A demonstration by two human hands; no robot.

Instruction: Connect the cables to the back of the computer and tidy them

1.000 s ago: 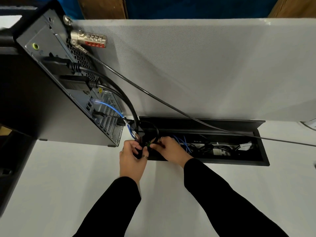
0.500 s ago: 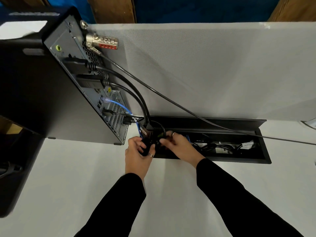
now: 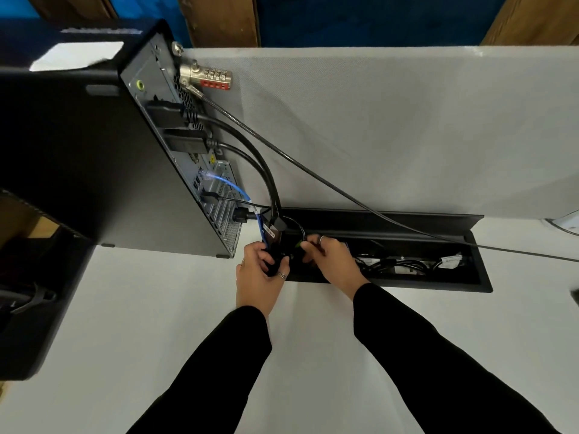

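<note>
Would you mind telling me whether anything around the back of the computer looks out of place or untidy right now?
Nothing looks damaged. The security lock cable runs loose and slantwise from the combination lock across the open cable tray, outside the cable bundle that the left hand grips.

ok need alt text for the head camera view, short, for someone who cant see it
A person's left hand grips a bundle of cables while the right hand pinches something small beside it, at the left end of an open cable tray in a white desk. The cables run up to a black computer carrying a combination lock.
</note>
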